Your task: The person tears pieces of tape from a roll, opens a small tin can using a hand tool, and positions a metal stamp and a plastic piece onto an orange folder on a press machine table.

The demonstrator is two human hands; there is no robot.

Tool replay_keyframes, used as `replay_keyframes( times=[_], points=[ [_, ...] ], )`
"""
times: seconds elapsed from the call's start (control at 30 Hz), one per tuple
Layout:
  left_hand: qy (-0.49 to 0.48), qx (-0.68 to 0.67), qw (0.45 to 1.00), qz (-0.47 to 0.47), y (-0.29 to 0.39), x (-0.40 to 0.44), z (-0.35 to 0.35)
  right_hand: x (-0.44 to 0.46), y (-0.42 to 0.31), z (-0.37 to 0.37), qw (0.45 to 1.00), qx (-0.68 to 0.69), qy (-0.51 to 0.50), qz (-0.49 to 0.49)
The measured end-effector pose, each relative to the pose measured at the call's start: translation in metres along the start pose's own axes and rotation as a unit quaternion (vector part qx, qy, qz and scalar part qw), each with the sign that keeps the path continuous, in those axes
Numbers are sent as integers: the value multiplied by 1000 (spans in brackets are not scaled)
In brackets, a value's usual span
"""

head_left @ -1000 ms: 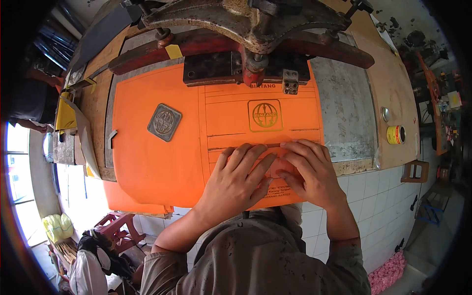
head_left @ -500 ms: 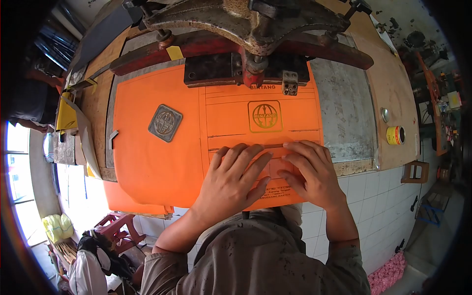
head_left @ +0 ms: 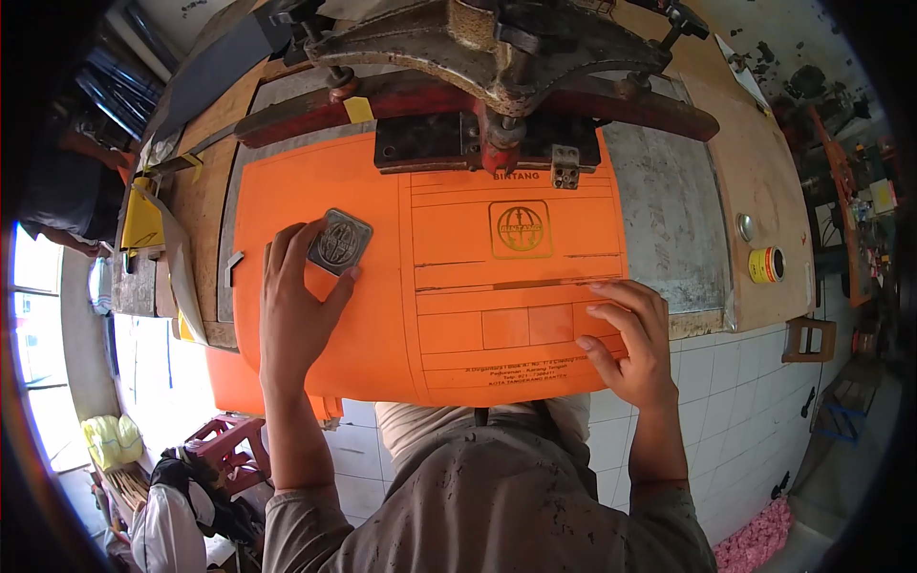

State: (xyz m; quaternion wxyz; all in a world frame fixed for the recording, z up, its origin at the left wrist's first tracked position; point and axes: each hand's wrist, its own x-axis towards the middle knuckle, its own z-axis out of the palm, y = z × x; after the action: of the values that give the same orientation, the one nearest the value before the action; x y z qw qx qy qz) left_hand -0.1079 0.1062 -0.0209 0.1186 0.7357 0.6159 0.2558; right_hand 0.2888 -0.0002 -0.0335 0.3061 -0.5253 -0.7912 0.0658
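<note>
Notably, the left hand [head_left: 296, 301] is gripping a square grey metal emblem plate [head_left: 340, 242] between thumb and fingers; the right hand [head_left: 640, 351], fingers loosely parted, is resting on the orange printed paper sheet [head_left: 454, 342] beneath.

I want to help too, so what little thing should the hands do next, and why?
Probably the left hand should pinch the square metal plate snugly and lift it, because that hand reaches around the plate's edges, while the right hand is away at the other side of the orange sheet.
</note>
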Motion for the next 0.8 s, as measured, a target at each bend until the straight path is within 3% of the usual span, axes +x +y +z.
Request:
replay_keyframes(
  times=[0.13,0.33,0.43,0.53,0.73,0.8],
  points=[
    [-29,-76,994,-76,3,11,-6,-5,-7,1,1000,1,19,8],
    [-1,-216,974,-65,6,10,-8,-14,-19,4,999,23,42,11],
    [-2,-379,918,-119,13,-6,-4,-15,-28,9,998,45,48,6],
    [-15,-563,820,-102,38,-38,7,-14,-40,21,993,95,70,-3],
    [-137,-687,704,-116,85,-78,38,-8,-74,31,943,314,38,99],
    [-157,-691,698,-106,92,-84,49,-12,-74,36,925,364,41,104]
  ],
)
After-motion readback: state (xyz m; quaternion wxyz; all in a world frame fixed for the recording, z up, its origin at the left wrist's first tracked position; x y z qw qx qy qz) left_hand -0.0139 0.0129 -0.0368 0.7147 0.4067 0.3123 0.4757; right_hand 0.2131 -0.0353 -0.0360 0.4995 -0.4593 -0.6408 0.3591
